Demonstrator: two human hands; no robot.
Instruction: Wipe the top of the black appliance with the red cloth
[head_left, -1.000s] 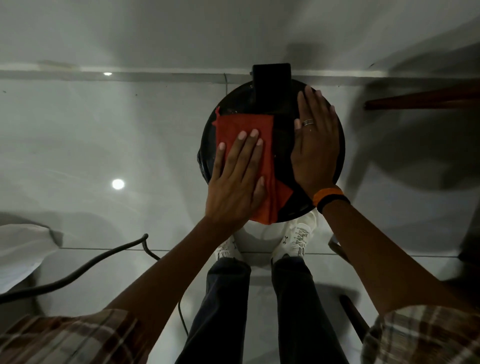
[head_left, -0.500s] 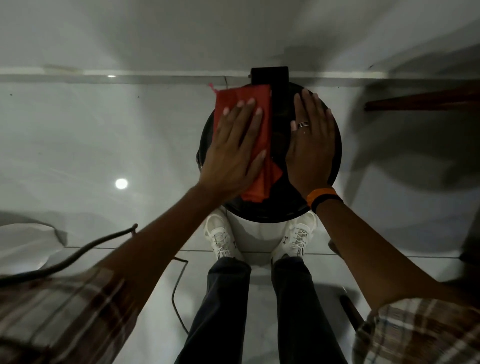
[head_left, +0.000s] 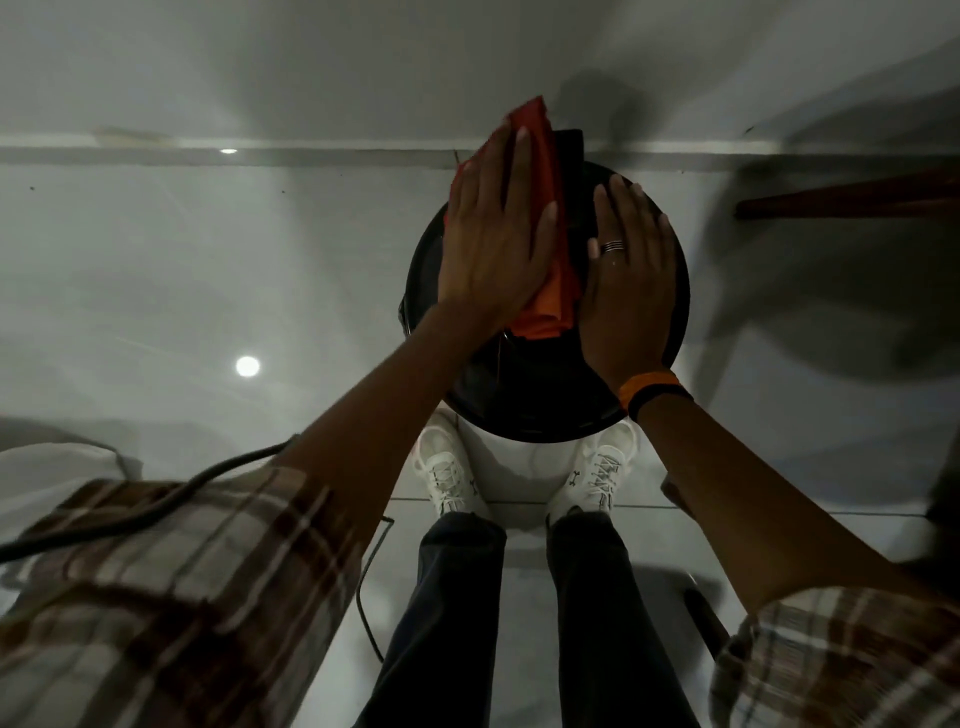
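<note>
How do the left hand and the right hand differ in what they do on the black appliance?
The left hand presses the red cloth flat; the right hand lies bare on the black appliance. The left hand reaches past the far rim; the right hand lies inside it. Only the right shows a ring and wristband. Both are open, palm down.

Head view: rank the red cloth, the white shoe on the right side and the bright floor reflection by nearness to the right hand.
From the right hand:
1. Red cloth, just left of it on the black appliance.
2. White shoe, below it.
3. Floor reflection, far left.
</note>
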